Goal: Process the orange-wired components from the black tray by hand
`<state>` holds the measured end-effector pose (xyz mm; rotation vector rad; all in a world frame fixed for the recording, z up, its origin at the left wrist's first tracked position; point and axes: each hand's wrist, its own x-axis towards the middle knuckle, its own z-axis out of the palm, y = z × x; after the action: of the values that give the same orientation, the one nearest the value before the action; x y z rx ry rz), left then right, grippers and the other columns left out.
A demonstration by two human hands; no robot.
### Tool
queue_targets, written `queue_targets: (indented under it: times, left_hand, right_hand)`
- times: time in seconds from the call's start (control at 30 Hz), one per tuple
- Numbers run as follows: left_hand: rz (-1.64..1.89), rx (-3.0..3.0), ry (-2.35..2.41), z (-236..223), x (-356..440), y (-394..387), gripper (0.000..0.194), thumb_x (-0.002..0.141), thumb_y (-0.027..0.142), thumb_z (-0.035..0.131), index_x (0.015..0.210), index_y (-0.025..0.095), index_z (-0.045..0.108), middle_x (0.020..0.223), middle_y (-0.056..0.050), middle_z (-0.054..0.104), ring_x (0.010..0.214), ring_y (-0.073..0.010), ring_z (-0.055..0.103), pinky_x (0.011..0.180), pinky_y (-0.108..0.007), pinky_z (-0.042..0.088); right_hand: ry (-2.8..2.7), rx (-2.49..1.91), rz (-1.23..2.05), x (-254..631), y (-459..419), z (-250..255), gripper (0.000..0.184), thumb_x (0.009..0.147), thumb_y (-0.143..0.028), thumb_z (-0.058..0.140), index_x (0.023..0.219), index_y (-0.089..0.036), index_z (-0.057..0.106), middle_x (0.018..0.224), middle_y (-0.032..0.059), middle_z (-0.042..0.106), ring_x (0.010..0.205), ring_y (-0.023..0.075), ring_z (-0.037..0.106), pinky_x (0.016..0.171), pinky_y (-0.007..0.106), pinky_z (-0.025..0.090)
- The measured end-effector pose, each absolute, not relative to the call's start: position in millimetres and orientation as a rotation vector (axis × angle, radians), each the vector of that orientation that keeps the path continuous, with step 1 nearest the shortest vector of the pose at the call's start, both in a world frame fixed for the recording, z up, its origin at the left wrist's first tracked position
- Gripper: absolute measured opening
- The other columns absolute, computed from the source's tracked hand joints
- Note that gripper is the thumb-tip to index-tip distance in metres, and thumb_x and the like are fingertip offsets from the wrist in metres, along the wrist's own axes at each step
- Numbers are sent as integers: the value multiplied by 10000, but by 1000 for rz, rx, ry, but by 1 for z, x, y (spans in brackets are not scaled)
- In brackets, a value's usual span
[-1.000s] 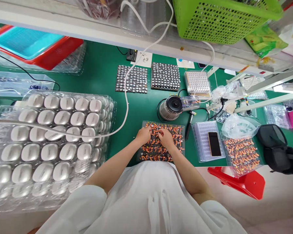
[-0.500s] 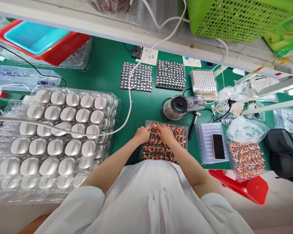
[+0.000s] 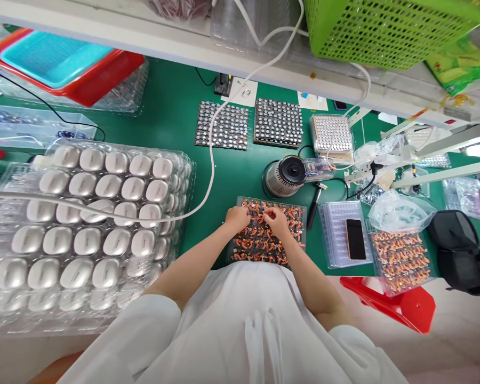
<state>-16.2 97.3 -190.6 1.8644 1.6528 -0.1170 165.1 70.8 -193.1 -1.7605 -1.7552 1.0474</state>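
Observation:
A clear tray (image 3: 270,260) lies in front of me, filled with rows of small orange flex parts (image 3: 260,242). Over its upper left corner is my left hand (image 3: 238,218), closed with the fingers curled; what they hold, if anything, is hidden. My right hand (image 3: 277,221) is above the tray's middle, thumb and forefinger pinched together on something too small to name. Behind the tray stands a grey round device with a black top (image 3: 292,169). A black-handled hammer-like tool (image 3: 315,205) lies to the right of the tray.
Stacked clear trays of pale rounded cases (image 3: 88,241) fill the left side, a white cable (image 3: 212,160) crossing them. To the right are a phone (image 3: 356,239) on plastic trays, another orange-part tray (image 3: 402,261) and a black case (image 3: 456,240). A shelf (image 3: 176,40) overhangs the back.
My right hand has drawn slightly to the right, its thumb and forefinger now more visible in a pinch. My left hand has shifted slightly right. The surroundings slid a little left with the camera.

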Motion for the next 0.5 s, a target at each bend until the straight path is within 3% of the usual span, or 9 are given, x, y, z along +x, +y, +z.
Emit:
queue_targets:
  times: [0.27, 0.5]
  left_hand:
    - [-70, 1901, 1703, -189, -10, 95, 202, 799, 246, 510, 812, 180, 700, 860, -119, 696, 942, -277, 614, 833, -366, 449]
    - [90, 1985, 1611, -177, -5, 83, 276, 831, 327, 553, 1045, 183, 651, 1066, -110, 624, 1064, -262, 529, 931, -361, 395]
  right_hand:
    - [-1426, -1702, 1184, 179, 65, -192, 283, 774, -419, 545, 840, -159, 634, 783, 43, 643, 675, 162, 550, 647, 278, 442]
    - [-1264, -1647, 1285, 176, 65, -194, 267, 732, -398, 601, 836, -155, 644, 817, 45, 654, 734, 169, 567, 708, 285, 452]
